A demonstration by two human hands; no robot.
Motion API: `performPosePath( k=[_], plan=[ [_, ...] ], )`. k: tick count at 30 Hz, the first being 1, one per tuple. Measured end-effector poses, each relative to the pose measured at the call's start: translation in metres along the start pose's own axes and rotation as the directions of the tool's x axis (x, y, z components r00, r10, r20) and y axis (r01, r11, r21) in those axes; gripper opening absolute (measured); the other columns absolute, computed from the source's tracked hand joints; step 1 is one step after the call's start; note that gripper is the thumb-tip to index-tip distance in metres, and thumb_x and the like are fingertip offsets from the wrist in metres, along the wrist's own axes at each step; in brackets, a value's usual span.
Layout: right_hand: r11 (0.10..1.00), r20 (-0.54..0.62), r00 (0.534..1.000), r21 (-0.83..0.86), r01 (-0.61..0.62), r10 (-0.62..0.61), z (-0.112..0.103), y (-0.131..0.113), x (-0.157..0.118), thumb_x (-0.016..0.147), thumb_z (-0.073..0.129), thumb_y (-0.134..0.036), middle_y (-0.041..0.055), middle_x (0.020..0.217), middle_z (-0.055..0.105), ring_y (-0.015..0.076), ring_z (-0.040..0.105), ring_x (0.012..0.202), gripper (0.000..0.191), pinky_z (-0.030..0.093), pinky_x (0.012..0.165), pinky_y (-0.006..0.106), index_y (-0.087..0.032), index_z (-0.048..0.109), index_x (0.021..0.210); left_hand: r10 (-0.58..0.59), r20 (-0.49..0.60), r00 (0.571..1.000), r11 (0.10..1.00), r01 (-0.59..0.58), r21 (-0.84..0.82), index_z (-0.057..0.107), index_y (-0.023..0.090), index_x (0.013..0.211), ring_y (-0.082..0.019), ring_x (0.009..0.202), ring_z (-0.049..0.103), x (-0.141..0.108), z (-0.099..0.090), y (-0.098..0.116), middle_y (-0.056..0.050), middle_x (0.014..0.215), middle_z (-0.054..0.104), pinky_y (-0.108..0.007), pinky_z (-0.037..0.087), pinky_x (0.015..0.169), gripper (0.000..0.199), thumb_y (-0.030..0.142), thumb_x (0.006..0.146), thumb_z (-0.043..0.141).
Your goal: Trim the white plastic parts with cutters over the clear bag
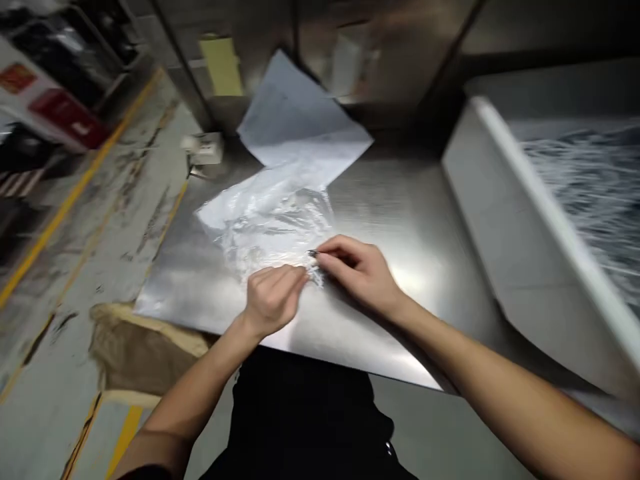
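Over a metal table (415,220), both hands are close together at the near edge of a clear plastic bag (285,223). My right hand (357,267) pinches a small dark piece (313,253) between thumb and forefinger. My left hand (275,297) is closed, its fingertips pressed together beside small white pieces (316,275); what it grips, if anything, is too small to name. White sheets (305,127) lie partly under the bag and reach up toward the metal panel behind.
A large white bin (540,267) with many thin pale pieces stands at the right. A small white box (206,148) sits at the table's back left corner. An open brown sack (145,353) is below the left front edge. A yellow note (221,65) hangs behind.
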State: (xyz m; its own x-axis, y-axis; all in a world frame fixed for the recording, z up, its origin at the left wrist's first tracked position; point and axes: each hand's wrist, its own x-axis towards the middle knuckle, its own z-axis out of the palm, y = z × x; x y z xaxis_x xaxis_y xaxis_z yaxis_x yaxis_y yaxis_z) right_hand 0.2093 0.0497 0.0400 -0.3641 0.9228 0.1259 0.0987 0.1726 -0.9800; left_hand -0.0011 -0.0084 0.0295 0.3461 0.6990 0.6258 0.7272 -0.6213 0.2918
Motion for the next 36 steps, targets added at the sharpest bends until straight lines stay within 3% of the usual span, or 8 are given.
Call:
performPosePath(
  k=[6,17,26,36],
  plan=[
    [0.998,-0.013,0.999,-0.049,0.043,-0.043,-0.003,-0.006,-0.002,0.101,0.074,-0.037,0.0034,0.085,0.077,0.0183,0.066,0.073,0.017,0.048,0.064,0.033,-0.021,0.079,0.104,-0.016,-0.066,0.998,1.0,0.015,-0.019,0.068,0.018,0.103,-0.013,0.066,0.069,0.001,-0.002,0.003,-0.001,0.08,0.075,-0.028,0.049,0.062,0.007,0.012,0.106,0.063],
    [0.978,0.016,0.993,-0.171,0.117,-0.116,-0.003,-0.012,-0.005,0.102,0.073,-0.033,0.0013,0.082,0.078,0.0159,0.066,0.063,0.011,0.051,0.059,0.032,-0.023,0.078,0.104,0.008,-0.061,0.998,1.0,-0.009,-0.014,0.068,0.017,0.104,-0.014,0.065,0.069,0.002,-0.002,0.003,-0.001,0.079,0.075,-0.028,0.048,0.062,0.007,0.012,0.105,0.064],
    [0.942,0.046,0.97,-0.234,0.241,-0.237,-0.006,-0.012,-0.006,0.104,0.073,-0.029,0.0023,0.093,0.082,0.0177,0.074,0.075,0.009,0.055,0.064,0.032,-0.024,0.078,0.109,0.057,-0.057,0.997,0.998,-0.059,-0.037,0.067,0.018,0.102,-0.013,0.067,0.069,0.002,0.0,0.002,-0.001,0.081,0.076,-0.028,0.046,0.061,0.012,0.009,0.106,0.06],
    [0.991,-0.005,0.998,-0.118,0.06,-0.061,0.003,-0.005,-0.006,0.103,0.073,-0.035,0.0016,0.082,0.077,0.0173,0.068,0.07,0.015,0.049,0.063,0.031,-0.022,0.078,0.1,0.023,-0.028,0.999,0.999,-0.024,-0.035,0.07,0.015,0.108,-0.015,0.07,0.074,0.001,0.0,0.002,-0.004,0.085,0.08,-0.029,0.053,0.063,0.008,0.013,0.107,0.063]
  ],
)
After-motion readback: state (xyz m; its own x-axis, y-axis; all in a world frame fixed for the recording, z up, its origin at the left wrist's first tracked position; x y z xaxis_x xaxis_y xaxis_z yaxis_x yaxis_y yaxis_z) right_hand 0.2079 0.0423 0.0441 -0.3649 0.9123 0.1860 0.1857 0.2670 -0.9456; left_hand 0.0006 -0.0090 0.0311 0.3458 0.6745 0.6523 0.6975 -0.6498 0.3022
